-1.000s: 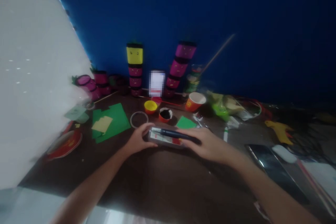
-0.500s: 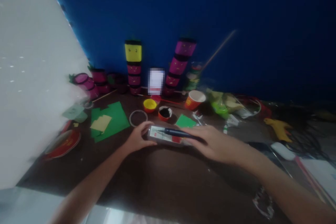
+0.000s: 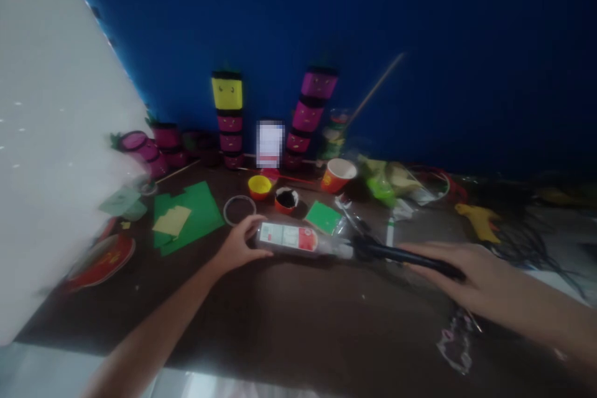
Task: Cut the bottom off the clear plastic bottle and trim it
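Observation:
My left hand (image 3: pixel 242 241) is closed around the base end of a clear plastic bottle (image 3: pixel 285 237) with a white, green and red label. The bottle is held on its side, its narrow neck pointing right. A slim black tool (image 3: pixel 410 256) is gripped in my right hand (image 3: pixel 471 273); its far end is beside the bottle's neck. Blur hides its kind and whether it touches the neck. Behind the bottle lie a small green paper piece (image 3: pixel 324 216) and a clear ring-shaped piece (image 3: pixel 239 209).
Cut-down cups, one yellow inside (image 3: pixel 260 187) and one dark inside (image 3: pixel 286 199), stand behind, near a red paper cup (image 3: pixel 339 175). Green sheets (image 3: pixel 203 214) lie left. A yellow glue gun (image 3: pixel 479 222) and tangled cables lie right. Purple stacked cups (image 3: pixel 308 115) stand by the blue wall.
My right hand has moved right with the black tool, from over the bottle's label to beside its neck. The label now shows fully. The whole view has shifted slightly.

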A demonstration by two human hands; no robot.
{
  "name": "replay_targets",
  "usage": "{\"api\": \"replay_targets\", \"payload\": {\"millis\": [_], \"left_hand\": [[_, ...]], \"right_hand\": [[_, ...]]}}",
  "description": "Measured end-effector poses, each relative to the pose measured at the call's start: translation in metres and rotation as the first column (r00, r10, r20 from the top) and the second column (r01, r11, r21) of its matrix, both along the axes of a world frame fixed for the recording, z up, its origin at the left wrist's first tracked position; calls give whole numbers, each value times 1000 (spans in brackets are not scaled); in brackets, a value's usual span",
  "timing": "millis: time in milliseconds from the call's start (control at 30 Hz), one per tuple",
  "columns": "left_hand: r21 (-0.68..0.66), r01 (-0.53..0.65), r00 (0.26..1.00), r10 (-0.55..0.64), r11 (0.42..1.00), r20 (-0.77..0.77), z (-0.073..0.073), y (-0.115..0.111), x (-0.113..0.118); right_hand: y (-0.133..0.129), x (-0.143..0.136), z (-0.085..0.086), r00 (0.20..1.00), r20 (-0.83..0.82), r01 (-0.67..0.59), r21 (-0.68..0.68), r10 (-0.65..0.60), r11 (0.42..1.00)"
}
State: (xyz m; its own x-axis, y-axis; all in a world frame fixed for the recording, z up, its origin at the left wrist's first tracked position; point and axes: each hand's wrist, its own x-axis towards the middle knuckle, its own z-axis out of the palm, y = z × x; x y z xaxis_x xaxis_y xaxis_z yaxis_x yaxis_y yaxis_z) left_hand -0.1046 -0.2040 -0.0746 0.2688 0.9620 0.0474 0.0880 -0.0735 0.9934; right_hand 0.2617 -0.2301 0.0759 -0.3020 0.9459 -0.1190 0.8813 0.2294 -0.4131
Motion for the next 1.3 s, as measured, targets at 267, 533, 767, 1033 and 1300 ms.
{"api": "replay_targets", "payload": {"millis": [267,533,767,1033,1300], "left_hand": [[84,16,1000,-14,996,-21,0,-2,0],[147,41,998,-32,988,-63,-6,-5,-2],[110,109,993,-113,988,28,-6,-8,-1],[122,52,997,-60,991,58,3,-13,8],[222,-78,990,102,972,-100,1,-14,15]], "right_hand": [[-16,37,-55,878,218,382,219,-426,898],[-19,5,-115,689,445,487,300,-572,820],[-9,-98,-104,991,-99,-29,510,92,860],[11,-148,-102,936,-204,-153,495,285,855],[18,-147,-82,914,86,-393,441,398,807]]}}
